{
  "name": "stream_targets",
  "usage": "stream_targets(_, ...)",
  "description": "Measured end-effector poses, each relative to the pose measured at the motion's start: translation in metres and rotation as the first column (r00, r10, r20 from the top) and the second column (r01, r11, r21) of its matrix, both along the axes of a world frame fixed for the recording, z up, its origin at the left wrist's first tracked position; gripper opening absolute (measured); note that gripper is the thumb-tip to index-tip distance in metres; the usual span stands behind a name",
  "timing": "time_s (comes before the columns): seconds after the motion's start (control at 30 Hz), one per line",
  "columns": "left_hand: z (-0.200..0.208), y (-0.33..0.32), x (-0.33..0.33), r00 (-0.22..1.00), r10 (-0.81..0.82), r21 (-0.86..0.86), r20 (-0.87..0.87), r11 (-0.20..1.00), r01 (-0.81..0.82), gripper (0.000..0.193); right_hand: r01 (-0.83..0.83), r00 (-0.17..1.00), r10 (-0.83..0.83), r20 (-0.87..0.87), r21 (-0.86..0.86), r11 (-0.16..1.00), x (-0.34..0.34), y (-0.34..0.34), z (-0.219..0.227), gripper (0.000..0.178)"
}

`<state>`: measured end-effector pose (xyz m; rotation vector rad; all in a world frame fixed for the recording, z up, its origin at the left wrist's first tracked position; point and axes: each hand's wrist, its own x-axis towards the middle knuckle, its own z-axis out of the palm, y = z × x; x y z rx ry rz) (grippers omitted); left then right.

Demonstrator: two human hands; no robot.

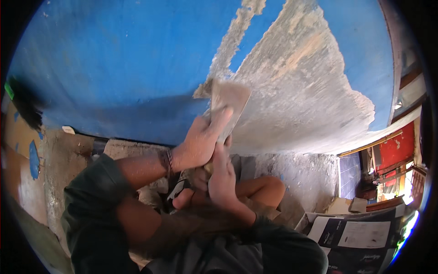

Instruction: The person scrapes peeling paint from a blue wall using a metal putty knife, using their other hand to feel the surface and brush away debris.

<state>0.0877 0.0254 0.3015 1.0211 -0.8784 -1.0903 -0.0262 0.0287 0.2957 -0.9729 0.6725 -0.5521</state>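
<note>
Count: one scraper (235,102), two hands, one blue wall (137,55), two main bare areas on it. I see a person seated with folded legs (262,188), facing the wall.

Scraper: near the wall's lower edge, roughly midway along it. Long axis nearly upright, leaning slightly right; broad blade end points up, handle end down toward the person's lap. Blade end is at the foot of the narrow grey strip (232,39), just beside the wide grey patch (301,68). Blade is blurred; contact with the wall cannot be told.

Left hand (197,142): closed on the blade's lower part, one digit laid along its face, other fingers mostly hidden. One wristband (167,160) on this arm.

Right hand (223,182): below the left, closed in a fist on the handle, thumb upward; blurred, most of the handle hidden.

Wide patch spreads toward the wall's right edge; a blue band parts it from the strip higher up. One black-and-white box (346,233) near the person's right side.
</note>
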Motion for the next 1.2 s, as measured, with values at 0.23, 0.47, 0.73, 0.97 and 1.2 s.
stream_targets(0.23, 0.027, 0.003, 0.002, 0.984, -0.107, 0.078, -0.142, 0.990, 0.118, 0.047, 0.056, 0.998, -0.055, -0.009, 0.153, 0.987, -0.002, 0.001, 0.024, 0.026)
stream_targets(0.47, 0.001, -0.001, -0.007, 1.000, -0.012, -0.015, -0.005, 1.000, 0.012, 0.047, 0.039, 0.999, -0.037, -0.017, 0.196, 0.980, -0.011, 0.008, 0.012, 0.025)
stream_targets(0.73, 0.000, -0.008, -0.002, 1.000, -0.008, 0.004, 0.018, 1.000, 0.008, 0.052, 0.126, 0.992, -0.129, -0.009, -0.158, 0.979, -0.003, -0.005, -0.021, 0.033)
stream_targets(0.97, -0.009, -0.014, 0.000, 0.998, -0.058, 0.031, 0.006, 0.998, 0.058, 0.052, 0.165, 0.985, -0.172, 0.005, -0.311, 0.936, -0.002, -0.007, -0.030, 0.041)
stream_targets(1.2, -0.006, -0.012, 0.001, 1.000, -0.011, -0.025, 0.020, 1.000, 0.012, 0.053, 0.172, 0.982, -0.188, -0.017, -0.328, 0.929, 0.004, -0.009, -0.041, 0.042)
